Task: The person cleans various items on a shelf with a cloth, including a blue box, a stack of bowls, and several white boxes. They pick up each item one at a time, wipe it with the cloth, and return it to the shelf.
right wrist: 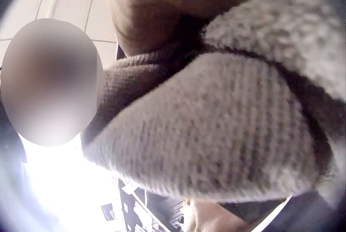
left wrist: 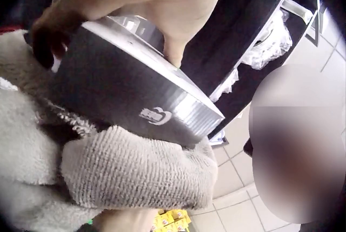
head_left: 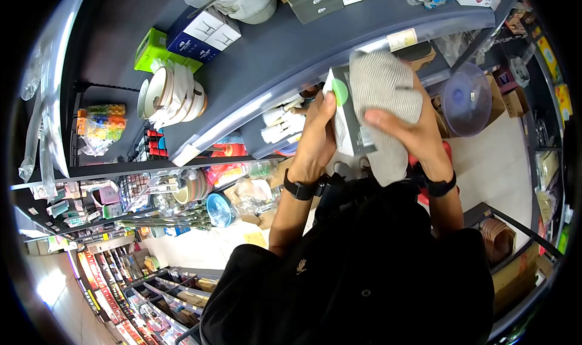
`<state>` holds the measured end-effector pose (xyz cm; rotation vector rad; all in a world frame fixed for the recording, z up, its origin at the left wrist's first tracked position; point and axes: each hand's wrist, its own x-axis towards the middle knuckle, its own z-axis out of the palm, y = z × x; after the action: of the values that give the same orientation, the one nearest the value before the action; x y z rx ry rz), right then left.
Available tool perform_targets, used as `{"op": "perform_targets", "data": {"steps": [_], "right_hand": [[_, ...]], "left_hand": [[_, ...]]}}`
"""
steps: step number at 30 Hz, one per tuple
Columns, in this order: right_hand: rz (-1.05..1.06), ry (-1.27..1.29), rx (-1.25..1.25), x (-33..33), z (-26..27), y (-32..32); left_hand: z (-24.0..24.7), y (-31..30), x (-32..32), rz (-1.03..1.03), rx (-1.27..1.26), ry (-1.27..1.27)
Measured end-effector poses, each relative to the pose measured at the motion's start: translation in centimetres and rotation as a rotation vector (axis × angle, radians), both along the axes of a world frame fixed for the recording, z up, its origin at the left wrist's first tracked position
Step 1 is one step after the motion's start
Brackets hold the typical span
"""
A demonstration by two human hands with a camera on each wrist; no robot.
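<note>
My left hand [head_left: 316, 140] grips a small box [head_left: 347, 126] with a white face, a green round spot and dark grey sides. In the left wrist view its fingers curl over the upper edge of the box [left wrist: 130, 89], and a white logo shows on the dark side. My right hand [head_left: 418, 140] holds a folded, light grey ribbed cloth [head_left: 386, 87], with the thumb across its front and the other fingers hidden behind. Cloth and box are side by side, overlapping in the head view. Up close in the right wrist view, the cloth [right wrist: 216, 126] shows its thick folds.
Beyond my hands runs a dark shelf [head_left: 267, 60] with a price label [head_left: 402, 39] on its edge. It bears wrapped bowls [head_left: 176, 96], a blue-and-white box [head_left: 206, 35] and a green box [head_left: 151, 51]. A clear plastic basin [head_left: 465, 99] is at the right.
</note>
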<state>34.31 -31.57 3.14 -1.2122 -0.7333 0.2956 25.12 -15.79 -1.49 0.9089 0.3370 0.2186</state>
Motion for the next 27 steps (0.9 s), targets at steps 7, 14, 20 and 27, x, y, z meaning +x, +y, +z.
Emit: {"op": "perform_targets", "data": {"steps": [7,14,20,27], "right_hand": [[-0.175,-0.089,-0.187,-0.5,1.0,1.3],[-0.117,0.254,-0.059,2.3,-1.8,2.8],[-0.030,0.205,0.093,1.1,-3.0,0.4],[-0.221,-0.125,0.148,0.2,-2.0,2.7]], "left_hand": [[0.4,0.9,-1.3,0.141,0.487,0.059],[0.4,0.6,-1.2,0.153,0.077,-0.019],[2.1,0.8,-0.4,0.208,-0.111,-0.075],[2.2,-1.3,0.6,0.251,-0.069,-0.099]]}}
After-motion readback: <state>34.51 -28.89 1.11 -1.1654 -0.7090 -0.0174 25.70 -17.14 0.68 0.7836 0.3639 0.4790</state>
